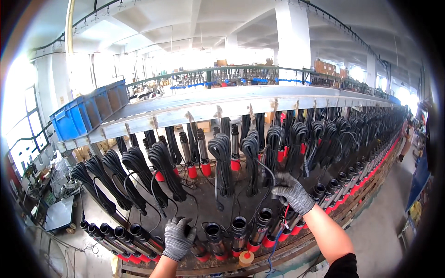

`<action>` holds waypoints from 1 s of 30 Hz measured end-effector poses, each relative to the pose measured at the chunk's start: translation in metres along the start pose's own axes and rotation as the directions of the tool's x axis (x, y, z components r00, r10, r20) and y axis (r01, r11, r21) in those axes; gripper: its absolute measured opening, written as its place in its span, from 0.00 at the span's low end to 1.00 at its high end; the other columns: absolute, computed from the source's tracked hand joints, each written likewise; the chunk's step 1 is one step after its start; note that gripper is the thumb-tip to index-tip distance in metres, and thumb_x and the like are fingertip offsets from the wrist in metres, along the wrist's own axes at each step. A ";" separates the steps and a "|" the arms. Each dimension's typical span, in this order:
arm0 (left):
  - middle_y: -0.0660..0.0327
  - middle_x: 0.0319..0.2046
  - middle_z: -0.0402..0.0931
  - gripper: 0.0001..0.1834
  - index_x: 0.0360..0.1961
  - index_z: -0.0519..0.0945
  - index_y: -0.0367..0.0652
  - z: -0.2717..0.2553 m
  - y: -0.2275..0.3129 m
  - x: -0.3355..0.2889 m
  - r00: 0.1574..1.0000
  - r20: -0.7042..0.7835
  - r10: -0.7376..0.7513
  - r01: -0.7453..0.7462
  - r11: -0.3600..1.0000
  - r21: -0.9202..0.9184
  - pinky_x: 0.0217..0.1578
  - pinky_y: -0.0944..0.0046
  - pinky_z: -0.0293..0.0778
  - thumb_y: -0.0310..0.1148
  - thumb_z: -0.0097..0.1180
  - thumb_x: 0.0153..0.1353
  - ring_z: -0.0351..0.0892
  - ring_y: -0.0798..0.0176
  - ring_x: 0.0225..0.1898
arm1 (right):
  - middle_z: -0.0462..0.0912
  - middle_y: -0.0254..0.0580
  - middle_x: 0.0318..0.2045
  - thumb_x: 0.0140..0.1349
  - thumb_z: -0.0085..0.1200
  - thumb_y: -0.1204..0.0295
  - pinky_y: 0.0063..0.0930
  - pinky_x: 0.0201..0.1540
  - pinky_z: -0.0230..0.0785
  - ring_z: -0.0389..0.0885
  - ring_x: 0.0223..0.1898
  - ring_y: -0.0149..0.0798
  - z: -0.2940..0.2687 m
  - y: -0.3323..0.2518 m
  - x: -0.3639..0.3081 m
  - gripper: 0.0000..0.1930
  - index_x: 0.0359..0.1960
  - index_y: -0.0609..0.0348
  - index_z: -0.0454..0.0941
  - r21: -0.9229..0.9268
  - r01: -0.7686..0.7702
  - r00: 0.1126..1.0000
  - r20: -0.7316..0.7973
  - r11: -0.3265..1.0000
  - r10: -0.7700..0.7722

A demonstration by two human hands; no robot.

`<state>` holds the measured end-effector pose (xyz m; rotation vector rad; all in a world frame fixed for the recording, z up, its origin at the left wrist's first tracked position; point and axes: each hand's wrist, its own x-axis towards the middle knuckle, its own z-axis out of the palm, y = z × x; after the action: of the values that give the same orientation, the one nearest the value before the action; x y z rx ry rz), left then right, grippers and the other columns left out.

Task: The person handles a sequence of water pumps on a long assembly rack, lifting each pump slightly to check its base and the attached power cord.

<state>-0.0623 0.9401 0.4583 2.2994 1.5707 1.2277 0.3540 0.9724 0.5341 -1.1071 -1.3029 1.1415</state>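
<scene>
My right hand [293,192], in a grey knit glove, is closed on a black cable [269,170] that runs down from a hanging coil [251,150]. Thin red and blue wires [277,241] trail below that hand, but where they end is hidden. My left hand [179,238], gloved the same way, has its fingers curled beside a metal pump cylinder with a red base [199,250]; what it grips, if anything, is hidden. Between the hands stand more open-topped pump cylinders [239,227] with red bases.
Coiled black cables [220,160] hang in a long row under a pale metal rail [204,106]. A blue crate [90,109] sits at its left end. Pumps [123,234] line the wooden bench edge. A round tan lid-like piece [246,257] lies near me. Another person [407,139] stands far right.
</scene>
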 end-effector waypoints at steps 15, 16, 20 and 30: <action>0.47 0.36 0.84 0.11 0.45 0.84 0.41 0.079 0.061 0.017 0.999 -0.042 -0.001 -0.001 0.999 -0.055 0.41 0.48 0.80 0.26 0.60 0.60 0.84 0.40 0.39 | 0.82 0.34 0.23 0.72 0.58 0.65 0.18 0.16 0.61 0.76 0.16 0.27 -0.022 0.047 0.012 0.15 0.54 0.60 0.82 0.175 -0.080 0.996 0.051 0.981 0.072; 0.47 0.35 0.84 0.11 0.44 0.85 0.41 0.080 0.063 0.017 0.997 -0.072 -0.001 -0.003 0.998 -0.059 0.41 0.48 0.80 0.26 0.60 0.60 0.84 0.39 0.39 | 0.82 0.35 0.23 0.72 0.58 0.64 0.18 0.16 0.61 0.76 0.16 0.27 -0.023 0.049 0.011 0.15 0.52 0.61 0.82 0.196 -0.100 0.994 0.053 0.975 0.091; 0.47 0.34 0.84 0.11 0.44 0.84 0.40 0.086 0.060 0.016 0.993 -0.117 0.012 -0.018 0.999 -0.049 0.40 0.49 0.80 0.25 0.59 0.61 0.84 0.41 0.37 | 0.85 0.39 0.25 0.72 0.57 0.62 0.18 0.15 0.61 0.78 0.17 0.28 -0.028 0.055 0.010 0.14 0.44 0.62 0.83 0.292 -0.087 0.996 0.061 0.952 0.072; 0.48 0.36 0.85 0.11 0.46 0.83 0.41 0.090 0.060 0.016 0.995 -0.102 -0.021 0.018 0.999 -0.026 0.41 0.47 0.80 0.28 0.59 0.62 0.84 0.41 0.38 | 0.77 0.31 0.23 0.71 0.57 0.68 0.17 0.17 0.58 0.71 0.16 0.24 -0.025 0.058 0.005 0.21 0.63 0.62 0.76 0.264 -0.035 0.999 -0.013 0.964 0.039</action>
<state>0.0436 0.9561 0.4357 2.2335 1.5957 1.3733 0.3798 0.9858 0.4776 -0.9453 -1.0825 1.2882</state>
